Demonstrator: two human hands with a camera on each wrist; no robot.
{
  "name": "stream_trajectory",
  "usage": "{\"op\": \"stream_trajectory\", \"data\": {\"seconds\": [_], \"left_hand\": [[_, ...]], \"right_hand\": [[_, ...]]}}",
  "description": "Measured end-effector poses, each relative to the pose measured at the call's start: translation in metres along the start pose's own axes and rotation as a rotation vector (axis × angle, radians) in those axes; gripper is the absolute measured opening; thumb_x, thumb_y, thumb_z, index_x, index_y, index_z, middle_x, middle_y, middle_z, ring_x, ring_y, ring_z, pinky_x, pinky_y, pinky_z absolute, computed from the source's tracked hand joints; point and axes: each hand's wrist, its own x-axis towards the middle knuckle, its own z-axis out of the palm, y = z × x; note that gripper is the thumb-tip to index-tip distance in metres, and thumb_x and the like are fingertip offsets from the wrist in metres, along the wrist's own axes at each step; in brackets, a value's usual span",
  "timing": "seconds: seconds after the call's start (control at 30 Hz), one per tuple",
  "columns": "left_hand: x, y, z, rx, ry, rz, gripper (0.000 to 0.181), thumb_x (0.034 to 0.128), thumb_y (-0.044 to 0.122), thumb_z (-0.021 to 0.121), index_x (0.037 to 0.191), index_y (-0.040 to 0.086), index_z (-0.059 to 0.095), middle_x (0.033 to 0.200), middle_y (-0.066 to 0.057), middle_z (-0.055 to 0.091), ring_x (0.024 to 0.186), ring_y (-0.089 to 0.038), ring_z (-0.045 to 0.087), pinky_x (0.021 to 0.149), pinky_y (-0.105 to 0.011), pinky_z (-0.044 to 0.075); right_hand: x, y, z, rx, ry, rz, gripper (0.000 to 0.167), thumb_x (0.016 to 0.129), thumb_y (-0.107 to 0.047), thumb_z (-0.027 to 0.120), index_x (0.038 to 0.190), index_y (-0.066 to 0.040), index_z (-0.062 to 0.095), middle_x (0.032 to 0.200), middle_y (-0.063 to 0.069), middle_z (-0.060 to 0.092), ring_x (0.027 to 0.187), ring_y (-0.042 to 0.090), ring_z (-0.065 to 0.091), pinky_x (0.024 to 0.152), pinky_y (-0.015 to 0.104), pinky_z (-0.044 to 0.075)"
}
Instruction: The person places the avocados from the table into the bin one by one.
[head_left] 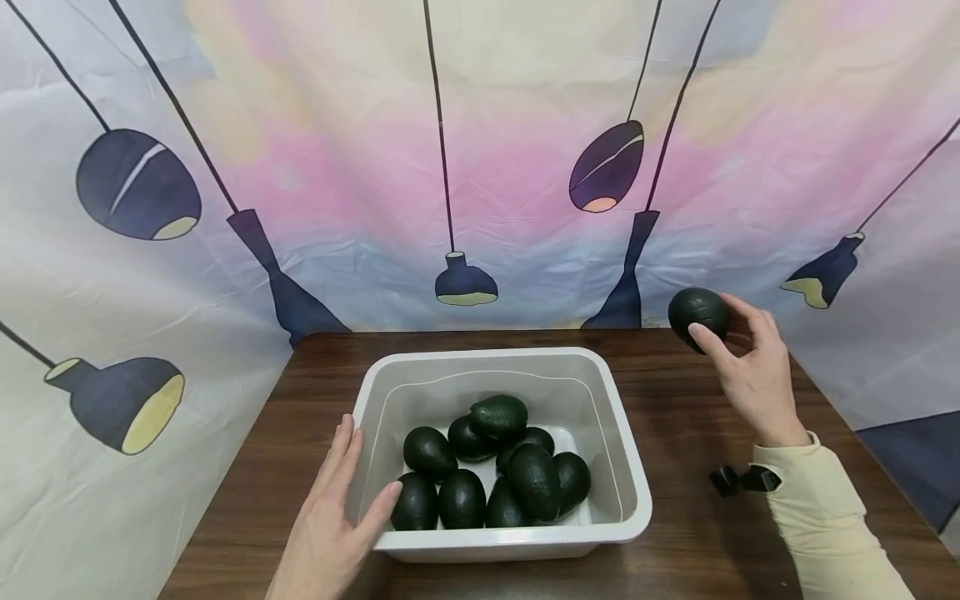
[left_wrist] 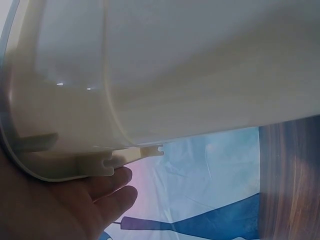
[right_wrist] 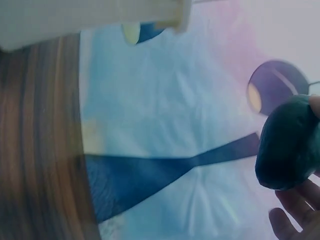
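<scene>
My right hand (head_left: pixel 757 375) holds a dark green avocado (head_left: pixel 697 315) between thumb and fingers, above the table's far right part. The right wrist view shows the same avocado (right_wrist: pixel 287 145) with fingertips around it. My left hand (head_left: pixel 330 508) rests against the left side of a pale grey plastic tub (head_left: pixel 480 538), its thumb near the front left rim. In the left wrist view, fingers (left_wrist: pixel 117 200) lie under the tub's rim with its outer wall (left_wrist: pixel 200 60) beside them. Several avocados (head_left: pixel 462 498) lie inside the tub, some stacked on others.
The tub stands on a dark wooden table (head_left: pixel 262 500). Behind it hangs a cloth backdrop (head_left: pixel 517 167) printed with lamps. A small black device (head_left: pixel 742 481) sits at the right wrist, by the cream sleeve (head_left: pixel 813 492).
</scene>
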Motion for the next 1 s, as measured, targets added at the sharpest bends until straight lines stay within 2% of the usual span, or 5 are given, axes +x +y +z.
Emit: {"op": "stream_trajectory", "data": {"seconds": [0.17, 0.5, 0.6, 0.83, 1.0], "left_hand": [[0.000, -0.001, 0.000, 0.005, 0.002, 0.000, 0.079, 0.0914, 0.047, 0.065, 0.151, 0.006, 0.033, 0.162, 0.003, 0.013, 0.143, -0.031, 0.027, 0.102, -0.057, 0.036], [0.000, 0.000, 0.000, -0.004, -0.005, 0.006, 0.080, 0.0919, 0.047, 0.064, 0.151, 0.003, 0.033, 0.162, 0.000, 0.014, 0.143, -0.033, 0.027, 0.102, -0.059, 0.035], [0.000, 0.000, 0.000, -0.003, -0.007, 0.006, 0.080, 0.0919, 0.047, 0.064, 0.151, 0.003, 0.033, 0.161, -0.001, 0.014, 0.143, -0.033, 0.027, 0.102, -0.059, 0.035], [0.000, -0.001, -0.001, 0.000, -0.020, -0.003, 0.081, 0.0923, 0.048, 0.062, 0.151, 0.004, 0.031, 0.162, -0.001, 0.013, 0.144, -0.033, 0.025, 0.103, -0.060, 0.034], [0.000, -0.001, -0.001, -0.003, -0.020, -0.001, 0.080, 0.0925, 0.048, 0.063, 0.152, 0.004, 0.030, 0.162, 0.000, 0.012, 0.144, -0.033, 0.024, 0.103, -0.060, 0.033]], "right_hand": [[-0.004, -0.019, -0.004, 0.131, 0.013, -0.030, 0.052, 0.091, -0.013, 0.069, 0.140, -0.016, 0.054, 0.117, -0.008, 0.054, 0.100, 0.006, 0.056, 0.080, 0.012, 0.043], [-0.009, -0.048, -0.009, 0.368, -0.005, -0.072, 0.046, 0.090, 0.002, 0.063, 0.135, -0.004, 0.057, 0.117, 0.006, 0.060, 0.098, 0.014, 0.058, 0.078, 0.017, 0.045], [-0.011, -0.053, -0.010, 0.478, -0.008, -0.065, 0.044, 0.090, 0.003, 0.062, 0.133, -0.001, 0.058, 0.117, 0.008, 0.060, 0.099, 0.015, 0.057, 0.081, 0.018, 0.044], [-0.016, -0.063, -0.010, 0.775, -0.083, -0.082, 0.041, 0.093, 0.009, 0.054, 0.134, 0.008, 0.051, 0.122, 0.014, 0.057, 0.107, 0.020, 0.055, 0.089, 0.021, 0.046], [-0.018, -0.068, -0.007, 0.903, -0.134, -0.077, 0.040, 0.094, 0.012, 0.048, 0.134, 0.013, 0.046, 0.125, 0.018, 0.053, 0.112, 0.022, 0.054, 0.091, 0.024, 0.048]]}}
